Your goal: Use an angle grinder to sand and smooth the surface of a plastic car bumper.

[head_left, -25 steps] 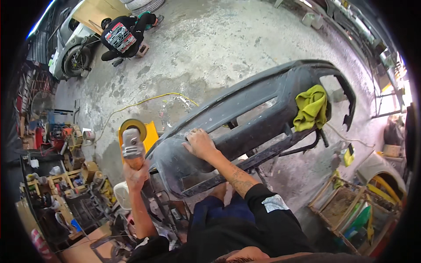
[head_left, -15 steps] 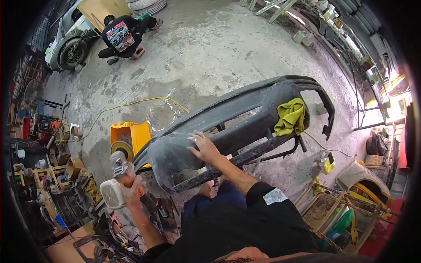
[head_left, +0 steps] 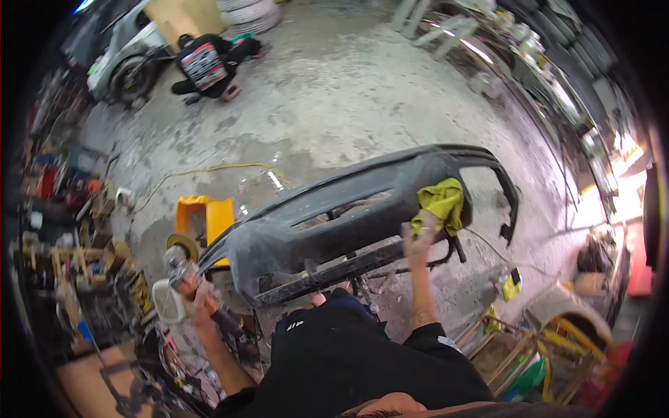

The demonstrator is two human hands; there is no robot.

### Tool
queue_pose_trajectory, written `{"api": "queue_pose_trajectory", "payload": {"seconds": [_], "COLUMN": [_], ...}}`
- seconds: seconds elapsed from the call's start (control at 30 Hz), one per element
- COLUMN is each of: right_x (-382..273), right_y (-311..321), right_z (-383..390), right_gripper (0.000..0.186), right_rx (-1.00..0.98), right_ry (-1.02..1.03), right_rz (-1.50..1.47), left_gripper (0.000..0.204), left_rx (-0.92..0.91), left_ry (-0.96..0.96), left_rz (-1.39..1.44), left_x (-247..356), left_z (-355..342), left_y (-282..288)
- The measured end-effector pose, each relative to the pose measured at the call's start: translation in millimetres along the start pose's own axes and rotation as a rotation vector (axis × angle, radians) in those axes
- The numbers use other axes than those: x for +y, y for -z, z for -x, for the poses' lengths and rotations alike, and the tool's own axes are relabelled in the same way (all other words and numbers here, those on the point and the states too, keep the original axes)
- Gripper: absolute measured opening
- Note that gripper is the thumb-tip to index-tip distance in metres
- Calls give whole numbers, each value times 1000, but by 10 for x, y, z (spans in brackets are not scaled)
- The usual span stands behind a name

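Observation:
A dark grey bumper (head_left: 313, 237) lies across a black metal stand in front of me. My left hand (head_left: 203, 301) grips an orange and silver power tool (head_left: 187, 279) with a round pad, held low beside the bumper's left end. My right hand (head_left: 419, 240) is at the lower edge of a crumpled yellow-green cloth (head_left: 439, 198) on the bumper's right part; motion blur hides whether its fingers hold it.
A co-worker (head_left: 209, 66) crouches by a car (head_left: 108, 63) and stacked tires (head_left: 247, 12). Beyond the bumper are a yellow plastic piece (head_left: 223, 216) and cable (head_left: 216, 169). Cluttered tools (head_left: 83, 265) line the left; a metal frame (head_left: 509, 348) holds parts at lower right.
My right hand has left the bumper's middle and moved right to the cloth. The power tool in my left hand has moved down and left. The view has shifted.

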State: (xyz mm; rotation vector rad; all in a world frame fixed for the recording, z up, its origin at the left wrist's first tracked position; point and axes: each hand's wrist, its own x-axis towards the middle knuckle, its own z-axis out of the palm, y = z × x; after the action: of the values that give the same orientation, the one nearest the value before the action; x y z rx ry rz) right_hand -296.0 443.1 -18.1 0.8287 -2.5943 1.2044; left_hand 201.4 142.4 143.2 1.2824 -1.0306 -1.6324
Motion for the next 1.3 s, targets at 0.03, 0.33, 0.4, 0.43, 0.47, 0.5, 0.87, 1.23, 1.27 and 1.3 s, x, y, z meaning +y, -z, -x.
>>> {"api": "queue_pose_trajectory", "payload": {"seconds": [0.03, 0.33, 0.4, 0.43, 0.47, 0.5, 0.87, 1.23, 1.27, 1.3], "right_x": [397, 1652, 1345, 988, 797, 585, -277, -2042, -1851, -1595], "right_y": [64, 36, -3, -19, -7, -41, -1740, -2572, -2545, -2491], "right_z": [-156, -1054, -1221, -1299, -1381, -1470, -1308, -220, -362, -513], "right_gripper": [72, 60, 50, 45, 44, 42, 29, 35, 31, 27], "right_rx": [170, 101, 147, 147, 121, 43, -360, -762, -712, -663], "right_ry": [30, -121, -85, -26, 13, 74, 461, 745, 683, 622], "right_rz": [158, 127, 79, -24, -28, 126, 330, 176, 183, 188], "left_gripper": [37, 34, 34, 33, 33, 33, 29, 28, 28, 28], "left_rx": [22, 105, 104, 106, 123, 129, 105, 153, 141, 130], "left_ry": [-6, -125, -114, -101, -105, -99, -110, -75, -81, -87], "left_rz": [-13, -94, -54, -62, -61, -62, -27, -94, -94, -96], "left_x": [-68, 201, 197, 174, 164, 159, 311, 271, 265, 271], "left_z": [-62, 193, 256, 260, 231, 216, 295, 315, 280, 244], "left_y": [-48, -579, -546, -478, -465, -462, -493, -262, -291, -326]}}
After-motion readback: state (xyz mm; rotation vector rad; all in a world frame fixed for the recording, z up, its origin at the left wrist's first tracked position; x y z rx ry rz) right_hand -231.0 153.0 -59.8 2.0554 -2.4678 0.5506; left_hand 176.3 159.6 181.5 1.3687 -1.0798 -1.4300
